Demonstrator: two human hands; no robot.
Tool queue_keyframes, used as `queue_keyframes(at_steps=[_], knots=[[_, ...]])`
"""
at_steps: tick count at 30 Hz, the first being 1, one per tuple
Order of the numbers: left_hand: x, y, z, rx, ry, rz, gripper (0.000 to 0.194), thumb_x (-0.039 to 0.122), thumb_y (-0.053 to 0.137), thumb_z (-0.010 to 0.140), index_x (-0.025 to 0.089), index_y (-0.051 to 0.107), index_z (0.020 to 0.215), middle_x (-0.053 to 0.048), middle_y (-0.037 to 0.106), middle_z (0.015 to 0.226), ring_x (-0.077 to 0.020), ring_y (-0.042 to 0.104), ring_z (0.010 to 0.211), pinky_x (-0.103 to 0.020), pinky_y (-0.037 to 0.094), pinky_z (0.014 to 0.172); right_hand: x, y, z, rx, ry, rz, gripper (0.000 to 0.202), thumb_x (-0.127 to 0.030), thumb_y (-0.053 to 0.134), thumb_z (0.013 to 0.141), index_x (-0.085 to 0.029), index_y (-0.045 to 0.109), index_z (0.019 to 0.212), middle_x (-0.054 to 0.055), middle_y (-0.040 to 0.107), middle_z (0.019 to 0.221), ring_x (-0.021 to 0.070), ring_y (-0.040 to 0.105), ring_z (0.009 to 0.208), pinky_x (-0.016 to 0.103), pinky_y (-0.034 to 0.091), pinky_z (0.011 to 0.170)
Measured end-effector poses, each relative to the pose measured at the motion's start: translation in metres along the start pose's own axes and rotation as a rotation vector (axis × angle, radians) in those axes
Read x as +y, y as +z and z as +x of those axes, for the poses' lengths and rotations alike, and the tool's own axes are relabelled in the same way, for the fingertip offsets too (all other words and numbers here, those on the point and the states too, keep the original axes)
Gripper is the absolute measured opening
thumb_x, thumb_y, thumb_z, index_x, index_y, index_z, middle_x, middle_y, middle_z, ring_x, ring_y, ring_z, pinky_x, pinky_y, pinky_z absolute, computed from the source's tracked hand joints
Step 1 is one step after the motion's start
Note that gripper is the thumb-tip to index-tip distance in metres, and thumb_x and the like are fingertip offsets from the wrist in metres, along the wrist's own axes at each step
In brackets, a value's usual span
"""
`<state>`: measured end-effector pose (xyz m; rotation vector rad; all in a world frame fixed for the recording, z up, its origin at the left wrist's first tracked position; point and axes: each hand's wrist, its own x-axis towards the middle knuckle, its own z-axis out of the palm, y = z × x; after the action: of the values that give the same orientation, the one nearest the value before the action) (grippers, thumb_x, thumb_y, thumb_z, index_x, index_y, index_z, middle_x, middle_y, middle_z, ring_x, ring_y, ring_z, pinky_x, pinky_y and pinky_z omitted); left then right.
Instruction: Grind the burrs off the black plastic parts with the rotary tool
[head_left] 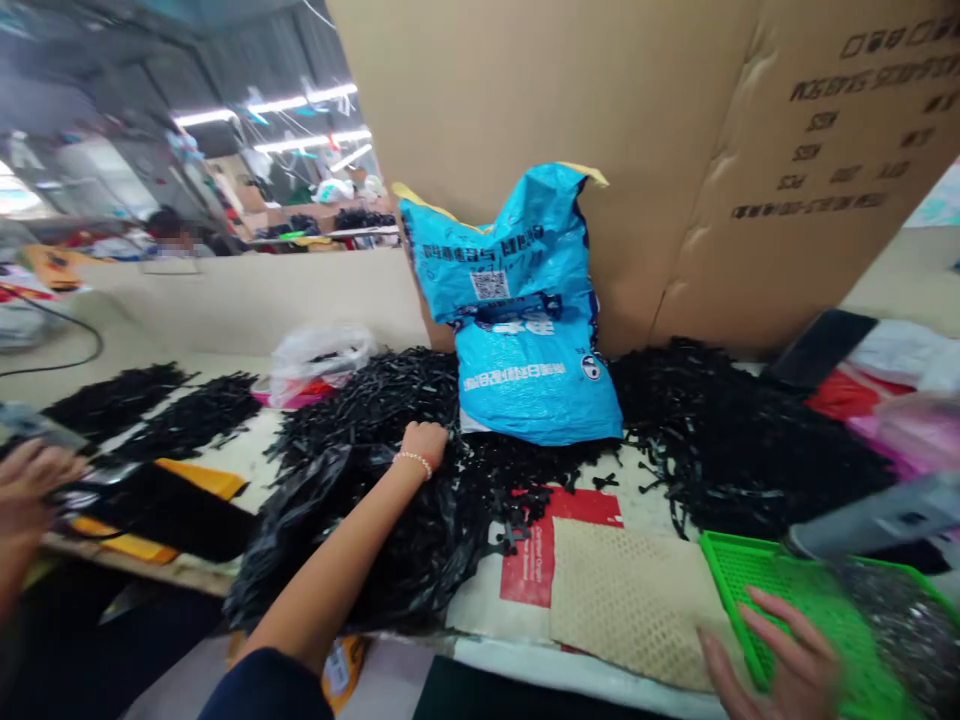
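My left hand (424, 446), with a beaded bracelet at the wrist, is closed at the edge of a heap of small black strip-like parts (397, 390). Its fingertips are hidden, so I cannot make out what they grip. Under my forearm lies a crumpled black plastic bag (300, 520). My right hand (787, 655), slightly blurred, has its fingers apart and holds nothing. It hovers by the near left edge of a green plastic basket (739, 600) containing small clear or metallic pieces (915, 620). Left of that basket is a beige textured mat (630, 590).
A blue printed sack (536, 370) stands against a large cardboard sheet (637, 130). More black parts (750, 430) are heaped to its right. A grey tool-like object (877, 520) overhangs the basket. At far left, a co-worker's hand (34, 485) is near a black object (172, 510).
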<state>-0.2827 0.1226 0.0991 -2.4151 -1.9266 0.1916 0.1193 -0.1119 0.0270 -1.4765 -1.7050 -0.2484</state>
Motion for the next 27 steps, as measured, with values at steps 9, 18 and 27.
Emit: queue_keyframes(at_steps=[9, 18, 27], knots=[[-0.019, 0.018, 0.002, -0.023, 0.045, -0.040, 0.025, 0.011, 0.045, 0.089, 0.011, 0.070, 0.085, -0.018, 0.067, 0.098, -0.0300, 0.063, 0.099, -0.039, 0.042, 0.085, 0.037, 0.092, 0.125, -0.655, -0.303, -0.130, 0.033, -0.029, 0.046, 0.096, -0.023, 0.055, 0.127, 0.009, 0.057, 0.127, 0.0264, 0.053, 0.116, 0.042, 0.043, 0.096], [-0.020, -0.017, -0.019, 0.338, -0.075, -0.732, 0.025, 0.027, 0.052, 0.091, 0.016, 0.060, 0.111, -0.008, 0.068, 0.097, -0.0217, 0.064, 0.090, -0.033, 0.048, 0.084, 0.090, 0.113, 0.156, -0.822, -0.160, -0.673, 0.027, -0.017, 0.049, 0.092, -0.018, 0.069, 0.109, 0.013, 0.065, 0.106, 0.0280, 0.063, 0.089, 0.035, 0.046, 0.069], [0.065, -0.047, -0.126, -0.168, -0.280, -2.112, 0.031, 0.031, 0.080, 0.073, 0.015, 0.067, 0.096, -0.008, 0.071, 0.090, -0.0143, 0.066, 0.076, -0.024, 0.054, 0.072, 0.087, 0.103, 0.168, -0.788, -0.062, -0.612, 0.023, -0.022, 0.049, 0.092, -0.019, 0.066, 0.108, 0.009, 0.070, 0.100, 0.0268, 0.066, 0.089, 0.035, 0.046, 0.068]])
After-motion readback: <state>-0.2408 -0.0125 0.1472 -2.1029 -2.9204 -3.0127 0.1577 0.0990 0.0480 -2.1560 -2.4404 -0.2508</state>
